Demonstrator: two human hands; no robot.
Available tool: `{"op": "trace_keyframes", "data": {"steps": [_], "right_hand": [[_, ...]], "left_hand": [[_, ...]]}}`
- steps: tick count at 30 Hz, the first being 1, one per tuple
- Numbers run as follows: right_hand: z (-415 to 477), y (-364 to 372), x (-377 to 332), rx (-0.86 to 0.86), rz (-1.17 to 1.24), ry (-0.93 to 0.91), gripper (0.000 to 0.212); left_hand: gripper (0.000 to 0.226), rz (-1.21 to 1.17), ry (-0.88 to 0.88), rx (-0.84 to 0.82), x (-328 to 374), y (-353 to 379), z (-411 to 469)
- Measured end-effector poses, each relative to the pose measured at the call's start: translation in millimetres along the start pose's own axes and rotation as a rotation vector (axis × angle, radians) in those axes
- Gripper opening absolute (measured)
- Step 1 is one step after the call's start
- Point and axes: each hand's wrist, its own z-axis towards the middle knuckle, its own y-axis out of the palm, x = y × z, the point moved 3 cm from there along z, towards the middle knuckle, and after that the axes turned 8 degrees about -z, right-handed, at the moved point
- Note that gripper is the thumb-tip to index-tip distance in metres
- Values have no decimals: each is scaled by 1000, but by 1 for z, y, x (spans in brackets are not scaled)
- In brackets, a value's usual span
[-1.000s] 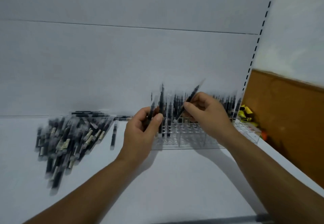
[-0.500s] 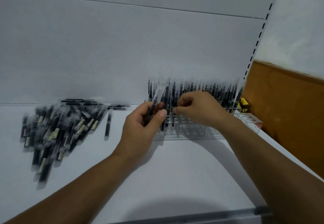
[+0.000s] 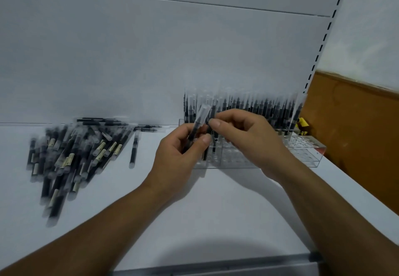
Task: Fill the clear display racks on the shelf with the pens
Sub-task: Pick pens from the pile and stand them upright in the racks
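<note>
One head-worn view only; it looks forward and down from close above the shelf [image 3: 216, 211]; back panel [image 3: 151, 49] straight ahead; nothing shared.

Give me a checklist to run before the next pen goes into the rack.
1. Pen held: ok. The left hand grips pens.
2. Right hand ready to take one: ok, its fingertips are at the pens.
3. Free holes in the rack: ok, the front right holes are empty.
4. Pen cap up: ok, the clear end points up.
5. Supply left: ok, the pile lies on the shelf.
6. Exact target hole: cannot tell, the hands hide it.
</note>
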Motion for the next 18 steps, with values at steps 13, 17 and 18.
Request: {"op": "trace_keyframes", "data": {"steps": [13, 17, 18], "right_hand": [[22, -36, 2, 394, -47, -21, 7], [27, -31, 11, 378, -105, -24, 7], [28, -30, 13, 376, -112, -25, 6]], "left_hand": [[47, -88, -75, 24, 7, 2, -1], [41, -91, -87, 31, 6, 2, -1], [39, -91, -95, 36, 6, 2, -1]]}}
